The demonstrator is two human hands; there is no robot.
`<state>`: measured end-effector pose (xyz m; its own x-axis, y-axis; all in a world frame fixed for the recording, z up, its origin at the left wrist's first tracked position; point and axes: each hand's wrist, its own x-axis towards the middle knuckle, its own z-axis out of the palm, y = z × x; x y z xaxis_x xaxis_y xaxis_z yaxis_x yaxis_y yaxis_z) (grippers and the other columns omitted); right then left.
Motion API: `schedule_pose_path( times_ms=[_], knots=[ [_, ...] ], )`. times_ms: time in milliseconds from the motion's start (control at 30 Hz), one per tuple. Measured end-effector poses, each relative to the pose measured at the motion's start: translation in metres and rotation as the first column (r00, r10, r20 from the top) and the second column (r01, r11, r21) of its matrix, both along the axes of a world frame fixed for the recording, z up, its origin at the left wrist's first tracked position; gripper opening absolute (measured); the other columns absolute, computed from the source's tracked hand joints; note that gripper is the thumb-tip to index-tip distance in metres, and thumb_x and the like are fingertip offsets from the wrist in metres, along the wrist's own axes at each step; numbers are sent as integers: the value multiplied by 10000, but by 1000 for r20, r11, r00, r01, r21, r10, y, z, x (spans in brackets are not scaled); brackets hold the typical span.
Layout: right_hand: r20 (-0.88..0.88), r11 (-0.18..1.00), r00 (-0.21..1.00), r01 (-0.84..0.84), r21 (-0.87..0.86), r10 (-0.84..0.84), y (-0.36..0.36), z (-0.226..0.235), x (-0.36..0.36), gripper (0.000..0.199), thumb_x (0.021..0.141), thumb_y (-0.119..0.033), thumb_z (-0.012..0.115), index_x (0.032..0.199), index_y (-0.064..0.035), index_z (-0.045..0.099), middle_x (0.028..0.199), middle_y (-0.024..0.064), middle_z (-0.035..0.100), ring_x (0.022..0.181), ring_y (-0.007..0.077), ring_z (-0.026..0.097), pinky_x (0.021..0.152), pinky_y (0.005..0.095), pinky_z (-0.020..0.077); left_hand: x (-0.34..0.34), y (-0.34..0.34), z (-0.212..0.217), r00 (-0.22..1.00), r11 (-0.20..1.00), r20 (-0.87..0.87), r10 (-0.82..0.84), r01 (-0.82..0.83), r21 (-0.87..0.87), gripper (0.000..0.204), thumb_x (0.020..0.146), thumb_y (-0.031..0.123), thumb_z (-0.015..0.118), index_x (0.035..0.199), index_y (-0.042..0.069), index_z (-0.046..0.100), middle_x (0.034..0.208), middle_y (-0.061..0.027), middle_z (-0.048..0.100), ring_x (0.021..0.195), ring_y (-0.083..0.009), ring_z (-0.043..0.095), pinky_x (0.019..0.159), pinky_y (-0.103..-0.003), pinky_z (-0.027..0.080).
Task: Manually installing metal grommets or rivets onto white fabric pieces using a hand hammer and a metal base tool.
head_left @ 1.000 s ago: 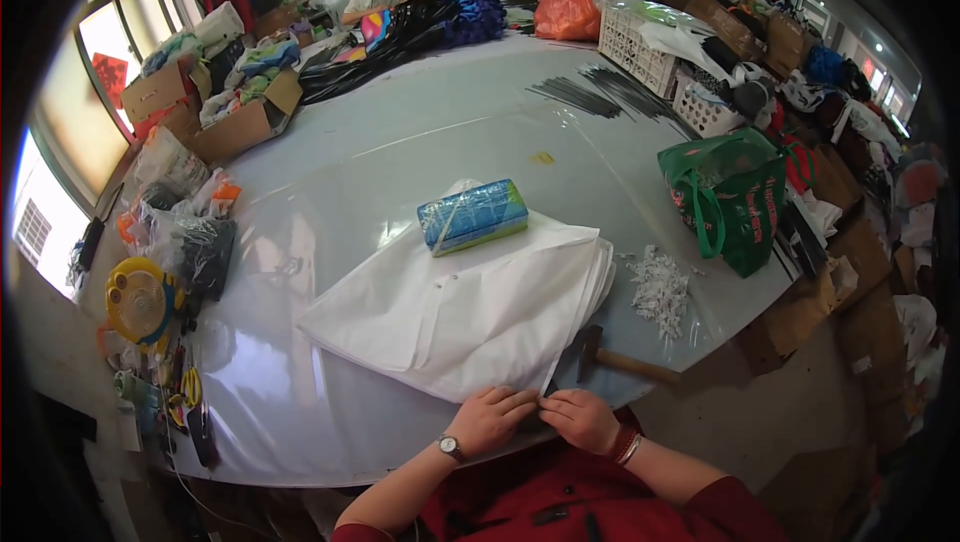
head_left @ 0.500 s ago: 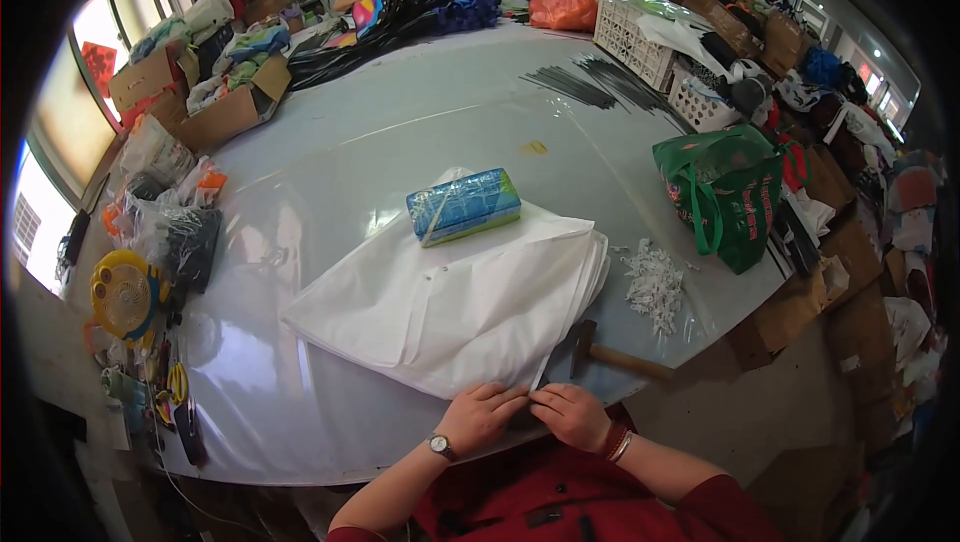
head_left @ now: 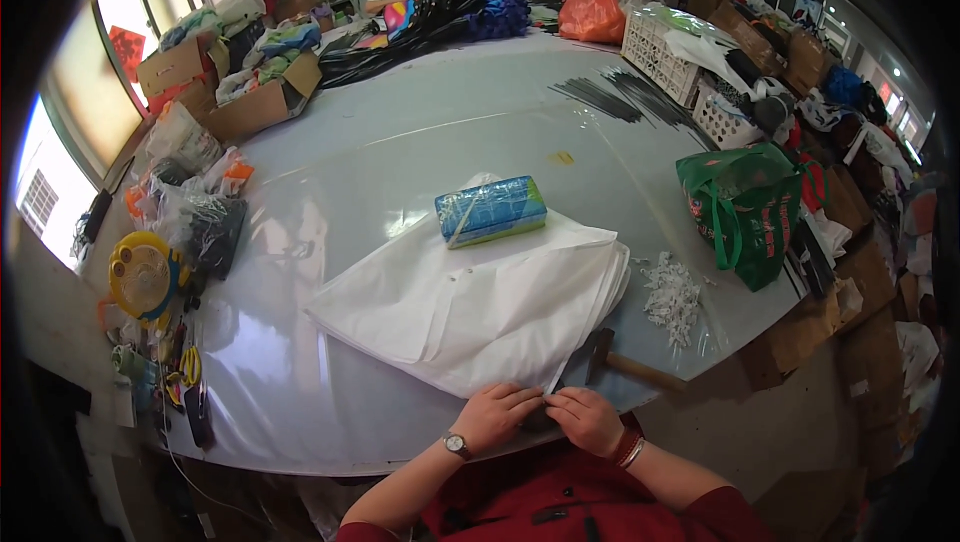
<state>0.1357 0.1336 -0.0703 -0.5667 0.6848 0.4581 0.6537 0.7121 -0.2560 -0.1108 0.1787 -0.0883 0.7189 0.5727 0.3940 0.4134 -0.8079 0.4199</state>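
Dark red garment (head_left: 495, 497), round-dialled wristwatch (head_left: 456, 444), red bracelet (head_left: 624, 441) and pale bangle (head_left: 634, 454)

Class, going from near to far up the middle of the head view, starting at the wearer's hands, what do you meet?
Left hand and right hand side by side → white cloth → blue pack → yellow mark → black strips → orange bag.

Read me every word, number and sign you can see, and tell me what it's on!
Green bag: reddish lettering on its side, but I don't copy out printed words.
Blue-and-green pack: any printing is too small and blurred to read.
Wristwatch: dial too small to read.
Red sheet at the window: too blurred to read.
White fabric: no words that I can see.
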Motion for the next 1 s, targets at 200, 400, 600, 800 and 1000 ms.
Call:
schedule_pose_path(
  times_ms=[200, 400, 600, 800, 1000],
  knots=[
    [-1, 1000, 1000, -14, -2, 14, 4, 2, 3, 220, 881, -135, 665, 1088, -86, 721, 1203, 64, 709, 1162, 252, 648, 994, 401, 543, 1, 0, 8, 1000, 999, 7, 26, -26, 44, 532, 727, 88, 710, 1256, 138, 700, 1352, -1, 698, 1073, -209, 675, 883, -367, 565],
    [-4, 999, 1000, -23, 28, 23, 9, -8, 4, 221, 894, -140, 656, 1097, -82, 720, 1216, 66, 708, 1163, 252, 646, 1004, 401, 539, 9, 2, 0, 1000, 998, 9, 24, -25, 66, 548, 716, 86, 714, 1261, 137, 695, 1353, 0, 695, 1074, -209, 674, 888, -373, 563],
    [21, 1000, 1000, -19, 4, 19, 14, -24, 2, 234, 899, -142, 650, 1113, -82, 723, 1230, 69, 708, 1168, 250, 644, 1003, 404, 538, 7, 7, -8, 999, 998, 13, 44, -44, 37, 586, 696, 87, 720, 1279, 138, 681, 1375, -1, 680, 1099, -210, 667, 915, -380, 556],
    [33, 998, 998, -55, 8, 55, 17, -21, 1, 256, 903, -141, 640, 1138, -81, 724, 1221, 57, 715, 1150, 237, 654, 989, 404, 542, -2, 6, -12, 998, 998, -6, 67, -67, 1, 605, 689, 88, 724, 1290, 140, 674, 1386, 2, 673, 1112, -214, 659, 928, -383, 553],
    [-55, 998, 998, -46, -34, 44, 30, -17, -1, 255, 881, -123, 666, 1125, -82, 731, 1157, 55, 728, 1095, 252, 671, 946, 390, 548, -4, 19, -8, 999, 997, -25, 40, -38, 72, 553, 710, 99, 715, 1261, 147, 701, 1384, 10, 669, 1115, -223, 652, 935, -376, 549]
  ],
)
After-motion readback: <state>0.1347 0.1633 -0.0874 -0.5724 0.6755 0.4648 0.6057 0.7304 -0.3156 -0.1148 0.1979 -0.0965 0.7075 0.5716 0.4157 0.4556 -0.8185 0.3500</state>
